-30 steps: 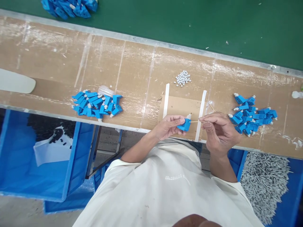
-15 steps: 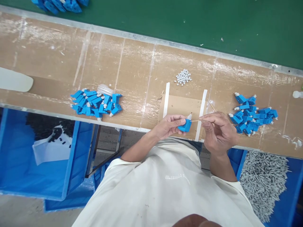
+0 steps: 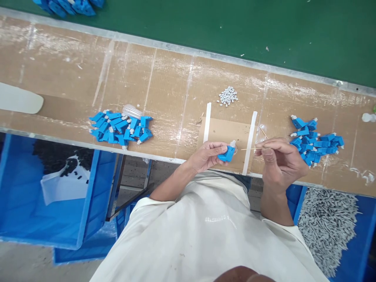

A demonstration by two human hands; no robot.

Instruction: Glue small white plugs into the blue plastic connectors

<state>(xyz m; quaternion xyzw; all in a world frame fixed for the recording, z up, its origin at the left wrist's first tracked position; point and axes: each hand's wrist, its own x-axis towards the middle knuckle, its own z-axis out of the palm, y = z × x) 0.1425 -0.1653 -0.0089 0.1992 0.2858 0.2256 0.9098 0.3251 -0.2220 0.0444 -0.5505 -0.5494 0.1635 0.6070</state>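
Note:
My left hand (image 3: 205,156) pinches a blue plastic part (image 3: 226,154) with a white piece on its upper end. It is held above a cardboard sheet (image 3: 226,131) edged by two white tape strips. To the right, my right hand (image 3: 280,162) grips a thin wooden stick (image 3: 249,149) like a toothpick between thumb and fingers. The stick points left at the blue part, with a gap between them. Beyond the cardboard lies a small heap of white pellets (image 3: 228,96). Another thin stick (image 3: 264,132) rests on the table just beyond my right hand.
Piles of blue parts lie at left (image 3: 120,127) and right (image 3: 317,141) on the brown-covered table (image 3: 167,90). A clear plastic cup (image 3: 132,111) touches the left pile. Blue bins stand below: one holds black pieces (image 3: 49,160), another grey pieces (image 3: 326,231). A green surface (image 3: 205,27) runs behind.
My right hand has drawn back to the right with the stick, whose tip has left the blue part. My left hand has shifted slightly left, still holding the part.

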